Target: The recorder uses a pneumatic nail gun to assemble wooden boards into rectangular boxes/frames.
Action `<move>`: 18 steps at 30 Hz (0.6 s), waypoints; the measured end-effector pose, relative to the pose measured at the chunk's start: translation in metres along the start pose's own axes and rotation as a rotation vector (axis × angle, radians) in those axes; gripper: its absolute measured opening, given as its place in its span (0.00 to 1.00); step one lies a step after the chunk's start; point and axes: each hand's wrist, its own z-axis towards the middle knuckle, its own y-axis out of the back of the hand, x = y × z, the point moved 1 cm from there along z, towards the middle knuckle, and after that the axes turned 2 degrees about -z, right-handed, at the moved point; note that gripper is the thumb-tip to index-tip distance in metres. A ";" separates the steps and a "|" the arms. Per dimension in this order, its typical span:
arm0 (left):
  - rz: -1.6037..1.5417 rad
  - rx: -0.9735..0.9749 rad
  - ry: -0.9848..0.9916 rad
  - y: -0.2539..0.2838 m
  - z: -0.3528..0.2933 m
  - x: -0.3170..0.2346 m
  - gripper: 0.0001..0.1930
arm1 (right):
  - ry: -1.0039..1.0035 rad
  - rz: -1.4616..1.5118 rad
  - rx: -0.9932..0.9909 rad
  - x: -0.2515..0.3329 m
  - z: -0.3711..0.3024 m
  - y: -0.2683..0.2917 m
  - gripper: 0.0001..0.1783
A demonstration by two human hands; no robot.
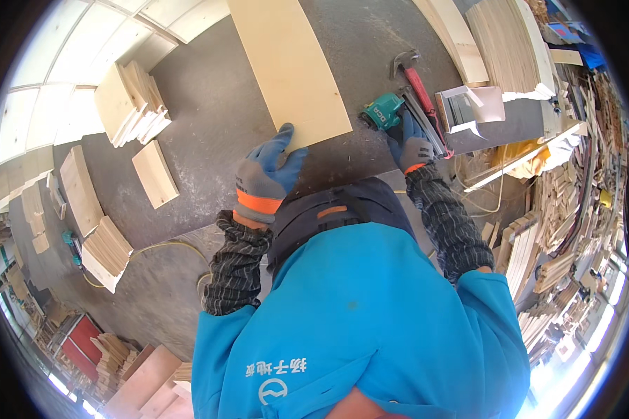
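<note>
Pale wooden board [293, 70] lies lengthwise on a dark worktable [210, 77], its near end close to the table's near edge. The worker's gloved left hand [269, 171] meets the board's near-left corner, finger and thumb spread apart; whether they pinch it cannot be told. The right hand [411, 146], also gloved, is wrapped around a teal nail gun [383, 112] near the same edge, fingers partly hidden. Just beyond lies a claw hammer [419, 91] with a red handle, beside an open white box [479, 105]. A board stack [507, 45] stands toward the table's right edge; a short board [155, 174] and another stack [129, 105] occupy its left side.
</note>
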 end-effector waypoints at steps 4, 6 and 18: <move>0.022 -0.008 -0.030 0.000 0.002 -0.001 0.21 | -0.103 0.014 -0.027 0.005 0.000 -0.001 0.59; 0.015 0.003 -0.010 0.002 0.000 -0.003 0.21 | -0.151 0.023 0.185 0.015 0.005 0.015 0.58; 0.004 -0.070 -0.096 -0.004 -0.002 0.013 0.20 | -0.289 1.012 0.375 0.055 -0.063 0.198 0.19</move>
